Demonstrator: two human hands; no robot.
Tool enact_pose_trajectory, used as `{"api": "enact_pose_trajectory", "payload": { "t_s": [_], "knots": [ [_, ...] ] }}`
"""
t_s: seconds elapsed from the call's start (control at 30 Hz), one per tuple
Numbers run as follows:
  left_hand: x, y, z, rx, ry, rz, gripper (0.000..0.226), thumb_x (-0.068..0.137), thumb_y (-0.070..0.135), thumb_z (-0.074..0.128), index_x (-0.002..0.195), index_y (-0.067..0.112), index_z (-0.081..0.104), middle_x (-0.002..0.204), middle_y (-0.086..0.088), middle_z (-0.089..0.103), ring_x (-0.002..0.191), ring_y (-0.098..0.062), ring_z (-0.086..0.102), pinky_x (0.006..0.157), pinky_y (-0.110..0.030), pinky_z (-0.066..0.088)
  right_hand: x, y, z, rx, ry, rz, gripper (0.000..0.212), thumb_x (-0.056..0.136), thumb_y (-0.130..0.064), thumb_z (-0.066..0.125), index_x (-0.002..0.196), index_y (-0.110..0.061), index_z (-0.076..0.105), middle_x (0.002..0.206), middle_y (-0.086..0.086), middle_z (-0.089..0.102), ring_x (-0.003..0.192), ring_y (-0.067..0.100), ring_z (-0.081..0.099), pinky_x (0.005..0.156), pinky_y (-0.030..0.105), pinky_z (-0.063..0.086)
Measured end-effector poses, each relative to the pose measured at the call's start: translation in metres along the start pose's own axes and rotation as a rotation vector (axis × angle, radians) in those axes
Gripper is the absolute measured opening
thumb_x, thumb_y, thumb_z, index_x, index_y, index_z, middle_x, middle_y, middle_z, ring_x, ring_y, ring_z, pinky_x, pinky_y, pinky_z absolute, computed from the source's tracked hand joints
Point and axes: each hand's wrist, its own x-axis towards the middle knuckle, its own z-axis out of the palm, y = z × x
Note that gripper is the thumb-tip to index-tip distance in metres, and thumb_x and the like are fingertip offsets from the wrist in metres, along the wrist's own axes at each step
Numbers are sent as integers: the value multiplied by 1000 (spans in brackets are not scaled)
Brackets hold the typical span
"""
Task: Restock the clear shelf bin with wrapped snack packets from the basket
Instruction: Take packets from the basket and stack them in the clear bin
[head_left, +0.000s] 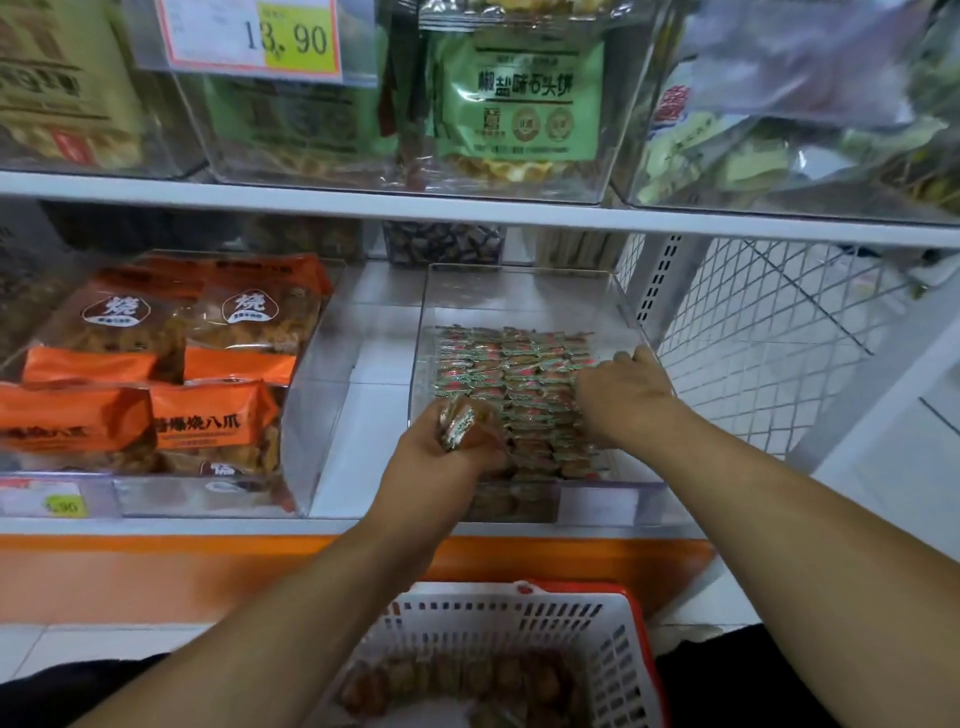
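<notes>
Clear shelf bin (519, 296) holds rows of snack packets (511, 374); white basket (613, 639) below. Right hand (621, 395) flat on the rows, fingers straight. Left hand (447, 447) fingers clench a few held packets (460, 423) over bin's front-left.

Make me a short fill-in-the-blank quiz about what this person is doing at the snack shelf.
1. The left hand holds a few wrapped ____.
2. The right hand rests on the packets lying in the clear ____.
3. The basket below the shelf is white with a ____ rim.
4. The big bags in the bin to the left are ____.

Missing words: packets; bin; red; orange
</notes>
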Motion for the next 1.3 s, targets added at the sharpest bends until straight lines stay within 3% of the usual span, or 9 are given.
{"api": "enact_pose_trajectory", "payload": {
  "t_s": [0.13,0.3,0.5,0.57,0.67,0.8,1.0,1.1,1.3],
  "knots": [
    [5,-1,-5,-91,-17,-63,32,82,6,76,108,24,72,102,-2,79,98,-23,75,90,-38,60,10,-8,18,-114,-26,4,38,99,-27,52,137,-24,55,144,4,56,140,29,38,119,47,16],
    [6,2,-13,-213,-63,-126,27,90,6,71,116,13,69,106,-10,78,98,-28,76,89,-41,61,24,-11,44,-369,-177,1,68,105,-50,37,162,-23,11,168,14,-10,152,44,-17,118,63,-17],
    [-3,11,-12,-190,-116,-28,30,89,7,75,118,13,69,106,-8,78,98,-25,76,78,-30,62,12,-10,26,-283,-167,5,72,106,-42,44,162,-18,6,168,15,-11,152,44,-18,121,58,-15],
    [-5,15,-13,-204,-103,27,34,84,11,79,116,15,70,106,-7,78,97,-22,76,76,-26,61,-5,-6,-1,-148,-27,-6,66,105,-26,47,161,-13,16,169,17,2,153,45,-9,124,55,-4],
    [-9,21,-15,-258,-114,64,41,77,22,80,116,14,70,108,-9,78,100,-23,75,77,-26,60,-44,1,-28,345,379,-153,67,91,-16,63,152,-26,38,152,5,45,142,30,36,117,44,28],
    [-14,25,-17,-181,-103,75,30,86,21,77,115,14,71,106,-12,78,98,-26,76,74,-31,61,-103,-21,-25,1179,292,-487,99,74,-33,85,150,-56,27,147,-26,42,132,-2,43,103,21,41],
    [-23,32,-17,-137,-189,16,34,91,47,70,115,22,74,109,-10,78,100,-26,75,74,-27,59,-94,-37,-9,1218,503,-416,61,88,-12,75,141,-34,57,132,-20,56,121,-3,51,108,21,43],
    [-20,34,-19,-230,-157,-62,39,103,44,49,115,18,75,108,-15,77,98,-30,76,73,-30,61,-93,-28,-10,1419,458,-313,49,79,-24,86,118,-45,65,110,-23,68,103,-3,63,93,27,55],
    [-21,34,-23,-204,-120,-59,33,83,46,64,97,23,82,92,-6,79,79,-18,76,65,-24,57,-93,-23,-13,1496,651,-298,37,71,-13,89,90,-39,70,91,-14,67,88,5,64,71,13,48]
  ]
}}
